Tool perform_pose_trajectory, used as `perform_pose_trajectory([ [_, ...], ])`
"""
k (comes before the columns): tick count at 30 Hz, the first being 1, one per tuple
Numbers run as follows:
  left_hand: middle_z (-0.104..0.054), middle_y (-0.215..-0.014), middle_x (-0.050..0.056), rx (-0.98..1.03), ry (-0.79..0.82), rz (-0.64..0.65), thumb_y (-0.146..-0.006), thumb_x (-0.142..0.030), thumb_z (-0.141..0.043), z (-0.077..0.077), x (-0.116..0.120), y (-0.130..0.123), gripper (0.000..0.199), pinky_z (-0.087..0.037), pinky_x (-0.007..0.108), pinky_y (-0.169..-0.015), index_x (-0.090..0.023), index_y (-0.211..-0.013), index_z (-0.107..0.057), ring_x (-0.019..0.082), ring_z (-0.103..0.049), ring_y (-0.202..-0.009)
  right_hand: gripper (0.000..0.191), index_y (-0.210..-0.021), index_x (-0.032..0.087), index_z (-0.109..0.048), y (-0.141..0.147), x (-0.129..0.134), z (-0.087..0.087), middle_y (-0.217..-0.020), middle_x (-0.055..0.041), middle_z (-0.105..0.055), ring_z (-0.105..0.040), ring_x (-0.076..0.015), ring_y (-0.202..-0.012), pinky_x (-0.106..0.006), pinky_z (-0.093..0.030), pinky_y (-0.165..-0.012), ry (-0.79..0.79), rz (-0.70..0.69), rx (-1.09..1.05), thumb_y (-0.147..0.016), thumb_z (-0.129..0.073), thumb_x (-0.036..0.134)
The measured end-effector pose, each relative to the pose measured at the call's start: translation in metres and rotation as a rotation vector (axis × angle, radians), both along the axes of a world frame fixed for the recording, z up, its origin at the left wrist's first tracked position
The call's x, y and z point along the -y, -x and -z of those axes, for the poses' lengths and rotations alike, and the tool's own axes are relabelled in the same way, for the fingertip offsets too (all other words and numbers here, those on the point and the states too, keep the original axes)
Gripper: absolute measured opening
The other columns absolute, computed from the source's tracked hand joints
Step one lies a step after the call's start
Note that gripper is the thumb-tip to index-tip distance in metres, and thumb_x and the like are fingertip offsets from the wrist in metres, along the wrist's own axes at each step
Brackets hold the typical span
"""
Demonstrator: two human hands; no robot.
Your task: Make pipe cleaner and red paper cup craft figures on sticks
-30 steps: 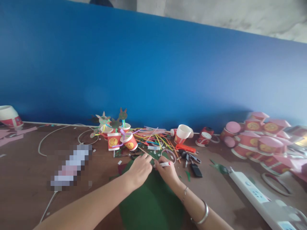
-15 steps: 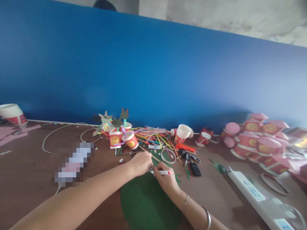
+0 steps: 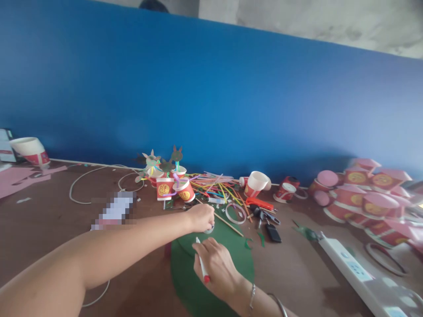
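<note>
My right hand [image 3: 216, 266] is closed around a white marker pen [image 3: 202, 260] with a red end. It hangs over a dark green sheet [image 3: 188, 281] on the table. Farther out, my left hand [image 3: 200, 218] is closed, knuckles up, at the sheet's far part. A small round whitish thing [image 3: 209, 229] shows just under its fingers, mostly hidden by them. Beside the left hand a thin wooden stick [image 3: 231, 225] lies slanting across the green sheet.
Red paper cups [image 3: 184, 190] with paper animal heads stand behind, near colourful straws [image 3: 211, 180]. To the right are a tape ring [image 3: 235, 213], an orange cutter [image 3: 259, 203], keys with a black fob [image 3: 273, 233], a power strip [image 3: 346, 262] and pink-topped cups [image 3: 360, 193]. A blue partition [image 3: 211, 97] rises behind.
My right hand has drawn back toward me with the marker, which points more away from me. More of the stick and green sheet shows. The whole view has shifted slightly.
</note>
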State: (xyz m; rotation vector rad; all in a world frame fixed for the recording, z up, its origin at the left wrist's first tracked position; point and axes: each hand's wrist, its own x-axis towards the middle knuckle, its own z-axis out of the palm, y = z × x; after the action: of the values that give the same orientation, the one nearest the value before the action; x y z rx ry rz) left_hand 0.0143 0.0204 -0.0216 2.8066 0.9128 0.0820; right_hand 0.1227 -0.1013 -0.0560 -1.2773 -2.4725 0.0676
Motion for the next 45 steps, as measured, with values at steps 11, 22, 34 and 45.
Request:
perform_pose_trajectory([
  [11, -0.066, -0.073, 0.003, -0.004, 0.06, -0.018, -0.069, -0.018, -0.064, -0.004, -0.005, -0.002, 0.01, -0.039, 0.023, -0.054, -0.016, -0.065, -0.074, 0.015, -0.06, -0.067, 0.016, -0.087, 0.018, -0.059, 0.016, -0.018, 0.013, -0.078, -0.0066, -0.064, -0.062, -0.0192, -0.069, -0.026, -0.044, -0.057, -0.057, 0.184, 0.081, -0.079, -0.048, 0.008],
  [22, -0.067, -0.069, 0.003, 0.002, 0.082, -0.032, -0.067, -0.019, -0.067, -0.004, -0.005, -0.003, 0.008, -0.038, 0.022, -0.052, -0.017, -0.064, -0.074, 0.015, -0.06, -0.065, 0.032, -0.103, 0.013, -0.057, 0.027, -0.03, 0.016, -0.092, -0.0122, -0.067, -0.066, -0.0211, -0.075, -0.028, -0.049, -0.057, 0.043, 0.272, 0.127, -0.075, -0.046, 0.002],
  [34, -0.067, -0.072, 0.004, 0.009, 0.068, -0.016, -0.068, -0.019, -0.066, -0.003, -0.006, -0.002, 0.009, -0.039, 0.023, -0.054, -0.016, -0.066, -0.075, 0.015, -0.06, -0.067, 0.022, -0.09, 0.016, -0.061, 0.021, -0.019, 0.01, -0.078, -0.008, -0.067, -0.066, -0.0187, -0.067, -0.025, -0.046, -0.057, 0.058, 0.27, 0.1, -0.079, -0.046, 0.005],
  [45, -0.066, -0.073, 0.003, -0.01, 0.074, -0.003, -0.069, -0.019, -0.066, -0.004, -0.005, -0.001, 0.01, -0.04, 0.024, -0.056, -0.017, -0.067, -0.075, 0.014, -0.059, -0.067, 0.033, -0.105, 0.014, -0.064, -0.015, -0.012, -0.001, -0.076, -0.0057, -0.067, -0.064, -0.0167, -0.066, -0.023, -0.047, -0.062, 0.066, 0.071, -0.053, -0.079, -0.045, 0.006],
])
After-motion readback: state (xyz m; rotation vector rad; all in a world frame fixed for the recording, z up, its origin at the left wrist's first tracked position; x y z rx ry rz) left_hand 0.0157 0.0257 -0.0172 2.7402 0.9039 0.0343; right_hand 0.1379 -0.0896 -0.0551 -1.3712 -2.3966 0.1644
